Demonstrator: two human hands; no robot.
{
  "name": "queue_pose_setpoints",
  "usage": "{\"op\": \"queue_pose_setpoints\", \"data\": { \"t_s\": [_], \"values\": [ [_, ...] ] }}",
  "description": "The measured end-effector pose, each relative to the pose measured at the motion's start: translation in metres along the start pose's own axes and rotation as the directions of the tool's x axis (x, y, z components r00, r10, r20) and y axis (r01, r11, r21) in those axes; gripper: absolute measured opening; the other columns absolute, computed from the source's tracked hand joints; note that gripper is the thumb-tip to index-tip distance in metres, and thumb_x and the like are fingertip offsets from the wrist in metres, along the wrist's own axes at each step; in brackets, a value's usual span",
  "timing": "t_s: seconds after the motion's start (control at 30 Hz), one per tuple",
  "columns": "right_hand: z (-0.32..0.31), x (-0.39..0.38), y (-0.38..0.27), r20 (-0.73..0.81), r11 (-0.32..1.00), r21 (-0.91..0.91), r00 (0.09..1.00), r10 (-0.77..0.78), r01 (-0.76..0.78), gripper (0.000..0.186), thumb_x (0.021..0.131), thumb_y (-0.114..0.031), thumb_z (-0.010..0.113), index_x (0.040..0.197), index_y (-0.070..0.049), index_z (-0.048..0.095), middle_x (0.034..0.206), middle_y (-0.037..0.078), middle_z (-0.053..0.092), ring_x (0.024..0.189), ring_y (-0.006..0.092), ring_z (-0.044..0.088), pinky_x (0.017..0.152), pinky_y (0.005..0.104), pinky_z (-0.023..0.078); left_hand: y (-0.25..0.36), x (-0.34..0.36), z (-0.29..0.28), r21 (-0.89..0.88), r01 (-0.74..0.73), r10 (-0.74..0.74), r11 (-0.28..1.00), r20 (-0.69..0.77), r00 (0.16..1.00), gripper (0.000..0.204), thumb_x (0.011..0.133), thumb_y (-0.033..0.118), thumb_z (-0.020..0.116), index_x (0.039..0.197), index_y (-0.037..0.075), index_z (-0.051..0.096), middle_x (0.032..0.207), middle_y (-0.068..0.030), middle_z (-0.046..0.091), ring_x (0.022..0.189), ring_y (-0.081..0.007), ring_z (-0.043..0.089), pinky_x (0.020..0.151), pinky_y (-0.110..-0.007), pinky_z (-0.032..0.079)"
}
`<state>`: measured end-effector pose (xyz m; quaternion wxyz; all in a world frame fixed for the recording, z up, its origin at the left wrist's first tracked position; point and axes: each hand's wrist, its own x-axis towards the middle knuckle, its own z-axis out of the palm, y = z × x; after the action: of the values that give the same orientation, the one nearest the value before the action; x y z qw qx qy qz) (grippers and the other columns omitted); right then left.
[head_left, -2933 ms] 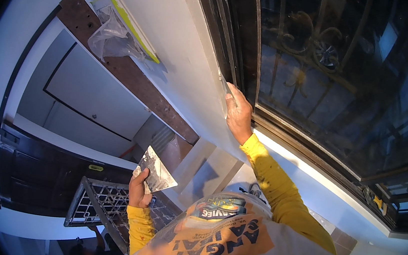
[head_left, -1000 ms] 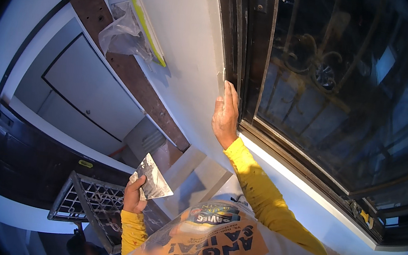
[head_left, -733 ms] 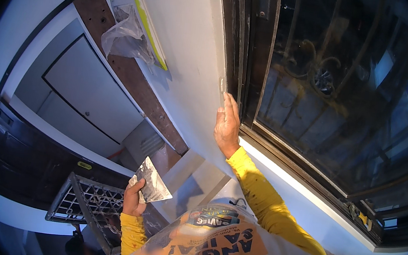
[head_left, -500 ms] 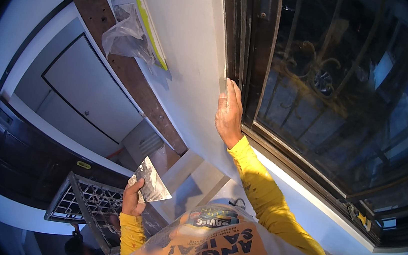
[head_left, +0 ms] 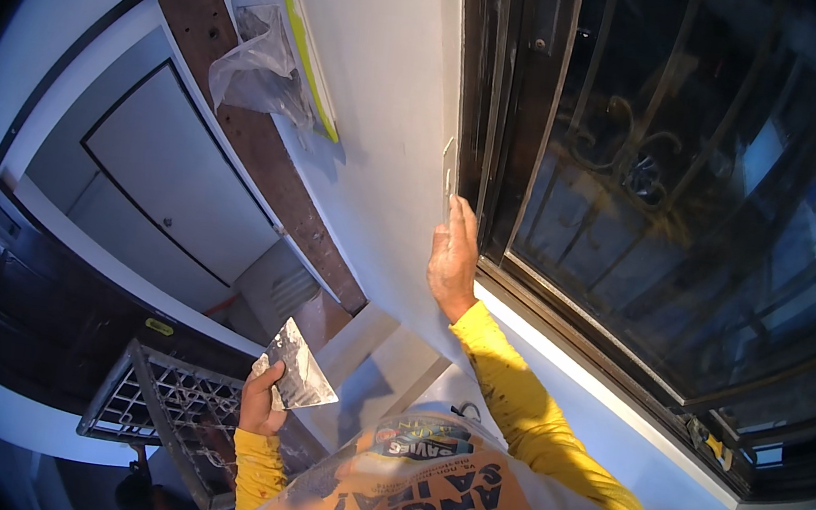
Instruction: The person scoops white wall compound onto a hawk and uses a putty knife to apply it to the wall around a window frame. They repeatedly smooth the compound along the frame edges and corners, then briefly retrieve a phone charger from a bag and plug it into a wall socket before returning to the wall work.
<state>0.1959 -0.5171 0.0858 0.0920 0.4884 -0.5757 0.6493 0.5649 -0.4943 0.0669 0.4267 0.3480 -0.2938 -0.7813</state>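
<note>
At lower centre, nearest us, we see the left hand [head_left: 260, 402] clamped on a flat, grey metal plate [head_left: 304, 376] smeared with white paste, the thumb across its face. We judge this plate light and stiff, slippery where coated, and best held at its left edge. Farther off, at centre, the right hand [head_left: 453, 263] has its digits closed on a narrow, pale, flat blade [head_left: 447, 179], set along the white wall [head_left: 390, 102] beside the dark window frame [head_left: 521, 117]. This 2nd tool is probably thin and springy; we would grip its lower end, hidden here.
</note>
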Motion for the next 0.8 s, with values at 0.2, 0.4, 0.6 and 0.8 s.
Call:
{"op": "queue_pose_setpoints", "data": {
  "t_s": [0.2,0.4,0.6,0.8],
  "values": [
    [-0.008,0.050,-0.010,-0.009,0.998,0.065,1.000,-0.012,0.012,0.044,0.105,-0.013,0.051,0.145,0.005,0.047,0.143,0.027,0.051,0.133,0.0416,0.050,0.114,0.0421,0.038,-0.001,0.001,-0.003,-0.009,0.014,-0.014,1.000,0.016,1.000,0.034,0.096,0.005,0.063,0.129,-0.002,0.062,0.121,-0.0130,0.071,0.107,-0.0267,0.072,0.097,-0.041,0.057],
    [-0.005,0.026,-0.022,0.067,0.995,0.027,0.993,0.097,-0.099,0.044,0.106,-0.013,0.050,0.146,0.005,0.047,0.144,0.027,0.052,0.134,0.0404,0.051,0.115,0.0427,0.038,-0.002,0.000,-0.006,-0.011,-0.009,0.009,1.000,-0.003,1.000,0.034,0.096,0.005,0.063,0.129,-0.002,0.062,0.121,-0.0128,0.071,0.105,-0.0263,0.072,0.096,-0.040,0.057],
    [-0.017,0.045,-0.008,-0.002,0.998,0.027,0.999,-0.050,0.050,0.045,0.100,0.000,0.051,0.144,0.008,0.044,0.142,0.030,0.050,0.131,0.0450,0.051,0.113,0.0452,0.039,0.001,-0.002,-0.003,-0.008,-0.005,0.005,1.000,-0.001,1.000,0.034,0.096,0.004,0.062,0.129,-0.002,0.062,0.120,-0.0125,0.072,0.105,-0.0260,0.072,0.096,-0.040,0.058],
    [-0.004,0.047,-0.012,0.016,1.000,-0.008,1.000,-0.016,0.016,0.046,0.101,0.000,0.050,0.146,0.008,0.044,0.144,0.030,0.049,0.133,0.0428,0.050,0.114,0.0437,0.039,0.003,-0.004,0.001,-0.016,0.001,-0.001,1.000,-0.003,1.000,0.035,0.094,0.002,0.063,0.128,-0.002,0.061,0.117,-0.0115,0.071,0.104,-0.0247,0.071,0.096,-0.038,0.057]
  ]
}}
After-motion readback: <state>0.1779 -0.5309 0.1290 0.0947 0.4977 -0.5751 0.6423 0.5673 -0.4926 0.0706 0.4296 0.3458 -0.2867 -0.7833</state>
